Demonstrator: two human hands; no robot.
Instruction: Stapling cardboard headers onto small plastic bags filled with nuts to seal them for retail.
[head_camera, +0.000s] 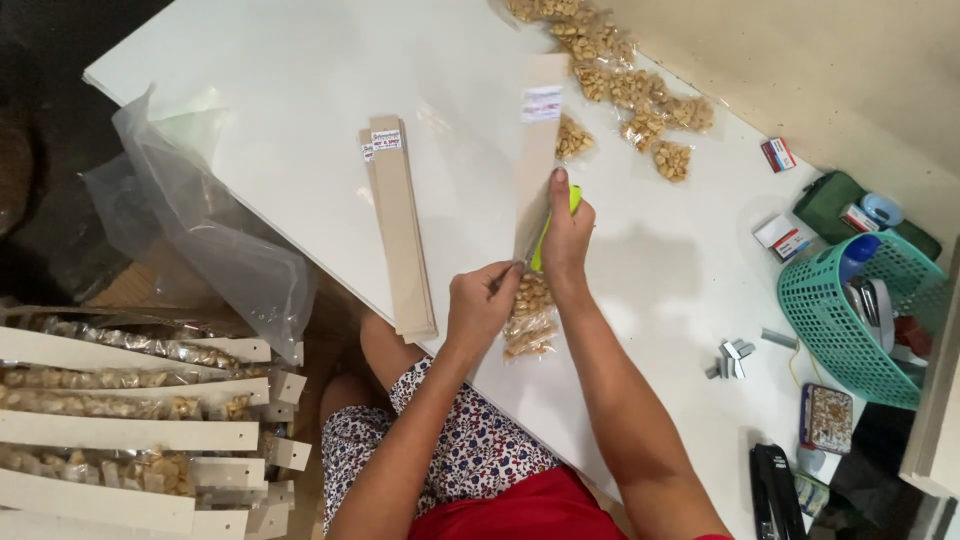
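Hands at frame centre over glossy white desk (300, 120): right hand (567, 235) fingers wrapped around green stapler (545, 235) on tan cardboard strip (538, 150); left hand (482, 305) fingers pinching crinkly clear peanut packet (530, 320).

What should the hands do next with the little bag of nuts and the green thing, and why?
Probably squeeze the green stapler shut. The right hand holds it over the long tan cardboard strip, right where the top of the small clear bag of nuts meets the strip, and the left hand pinches the bag's top there. Everything looks lined up, so pressing seems the next step.
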